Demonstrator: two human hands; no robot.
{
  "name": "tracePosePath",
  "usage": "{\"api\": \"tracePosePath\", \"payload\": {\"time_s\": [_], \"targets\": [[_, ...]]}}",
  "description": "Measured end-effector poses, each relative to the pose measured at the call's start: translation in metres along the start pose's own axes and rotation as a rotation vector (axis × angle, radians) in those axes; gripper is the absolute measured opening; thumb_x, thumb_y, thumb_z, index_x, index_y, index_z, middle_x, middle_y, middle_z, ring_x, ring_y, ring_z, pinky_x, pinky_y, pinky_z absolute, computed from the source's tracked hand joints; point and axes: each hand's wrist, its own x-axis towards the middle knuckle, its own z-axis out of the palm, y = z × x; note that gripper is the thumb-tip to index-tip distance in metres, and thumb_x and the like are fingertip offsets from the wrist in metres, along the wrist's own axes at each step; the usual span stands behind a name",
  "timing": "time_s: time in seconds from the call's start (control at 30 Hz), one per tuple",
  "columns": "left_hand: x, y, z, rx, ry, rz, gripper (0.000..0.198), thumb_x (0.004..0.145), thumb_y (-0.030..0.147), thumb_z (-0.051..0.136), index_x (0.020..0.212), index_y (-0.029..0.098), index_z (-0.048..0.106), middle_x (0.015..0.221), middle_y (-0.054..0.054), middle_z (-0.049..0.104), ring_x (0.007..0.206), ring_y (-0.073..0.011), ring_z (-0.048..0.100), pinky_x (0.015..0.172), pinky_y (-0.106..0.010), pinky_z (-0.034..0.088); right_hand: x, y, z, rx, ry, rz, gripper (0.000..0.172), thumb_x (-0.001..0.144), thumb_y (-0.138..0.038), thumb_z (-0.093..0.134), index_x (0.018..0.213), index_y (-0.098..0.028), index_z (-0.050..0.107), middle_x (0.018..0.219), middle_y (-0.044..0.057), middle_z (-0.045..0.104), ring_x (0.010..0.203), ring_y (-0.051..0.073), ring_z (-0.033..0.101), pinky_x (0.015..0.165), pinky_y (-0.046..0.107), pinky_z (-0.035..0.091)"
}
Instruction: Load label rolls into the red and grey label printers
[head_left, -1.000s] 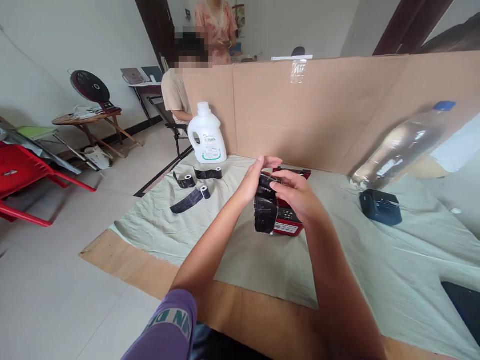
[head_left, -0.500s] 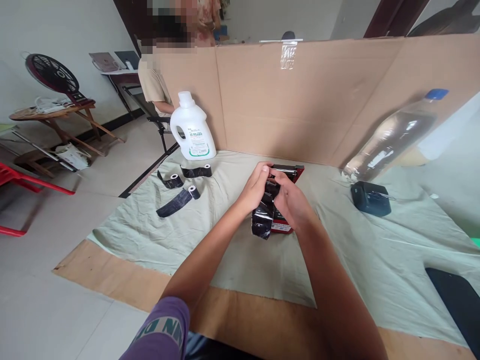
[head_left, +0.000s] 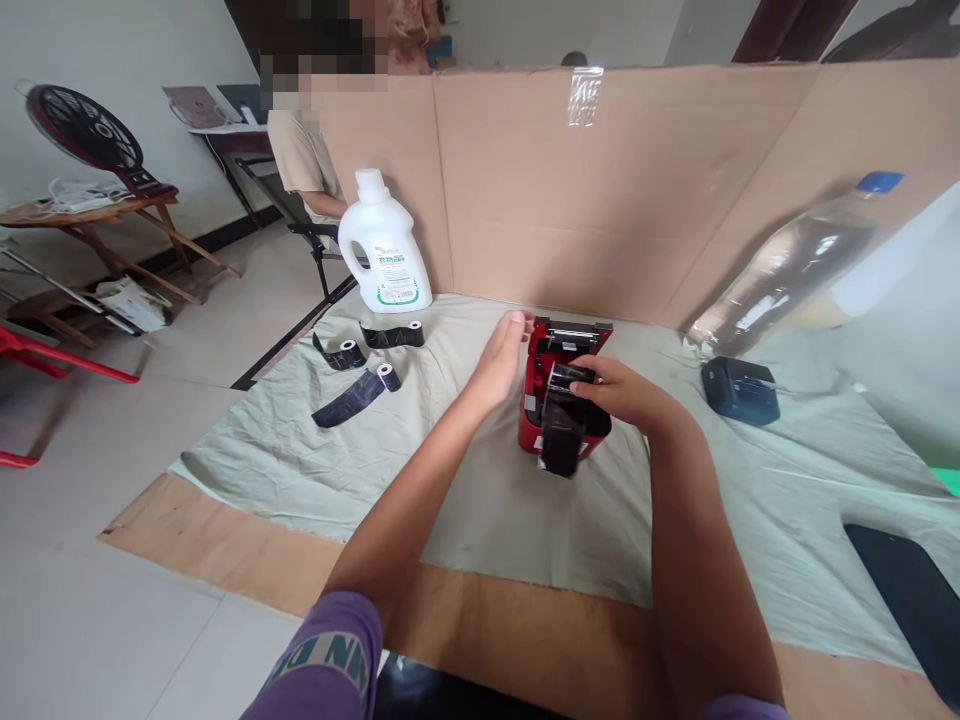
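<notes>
A red printer [head_left: 529,437] stands on the cloth with its black-edged lid [head_left: 574,330] raised and its red inside showing. My right hand [head_left: 619,388] pinches a black paper roll [head_left: 562,378] over the opening. From that roll a loose black strip [head_left: 562,440] hangs over the printer's front. My left hand [head_left: 499,362] is at the printer's left, fingers stretched toward the raised lid's edge. Part of its fingertips is behind the lid, so contact is hard to judge.
Several black paper rolls [head_left: 349,353] lie partly unrolled at left, near a white detergent bottle [head_left: 394,255]. A cardboard panel [head_left: 555,190] stands behind. At right are a clear bottle [head_left: 795,265], a black box-like device [head_left: 741,390] and a dark phone [head_left: 904,590]. A person [head_left: 300,150] sits beyond.
My hands have parted from their joint hold on the black roll. The right now holds it lower and to the right; the left is at the lid's side. The printer's red inside now shows.
</notes>
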Motion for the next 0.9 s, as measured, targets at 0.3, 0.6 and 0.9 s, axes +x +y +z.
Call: {"api": "tracePosePath", "payload": {"time_s": [0.3, 0.6, 0.9], "targets": [[-0.01, 0.011, -0.033, 0.442, -0.632, 0.06, 0.039, 0.088, 0.05, 0.059, 0.116, 0.023, 0.065, 0.116, -0.005, 0.063, 0.109, -0.023, 0.057, 0.093, -0.032, 0.044, 0.029, 0.014, 0.022, -0.565, 0.078, 0.059, 0.041, 0.089, -0.021, 0.049, 0.124, -0.026, 0.07, 0.133, 0.008, 0.064, 0.128, 0.036, 0.045, 0.106, 0.057, 0.031], [-0.036, 0.024, -0.003, 0.971, -0.739, 0.131, 0.048, 0.088, 0.042, 0.062, 0.134, 0.03, 0.061, 0.124, -0.006, 0.061, 0.118, -0.0285, 0.05, 0.099, -0.041, 0.037, 0.032, 0.015, 0.015, -0.462, 0.116, 0.051, 0.032, 0.084, -0.023, 0.055, 0.109, -0.024, 0.075, 0.114, 0.008, 0.074, 0.119, 0.036, 0.054, 0.103, 0.058, 0.033], [-0.046, 0.043, 0.013, 1.069, -0.659, 0.241, 0.03, 0.096, 0.033, 0.055, 0.121, 0.031, 0.072, 0.121, -0.006, 0.062, 0.114, -0.0249, 0.054, 0.094, -0.037, 0.041, 0.033, 0.036, -0.018, 0.225, 0.689, -0.021, 0.032, 0.081, -0.049, 0.059, 0.094, -0.021, 0.068, 0.106, 0.007, 0.072, 0.1, 0.024, 0.064, 0.087, 0.039, 0.048]]}}
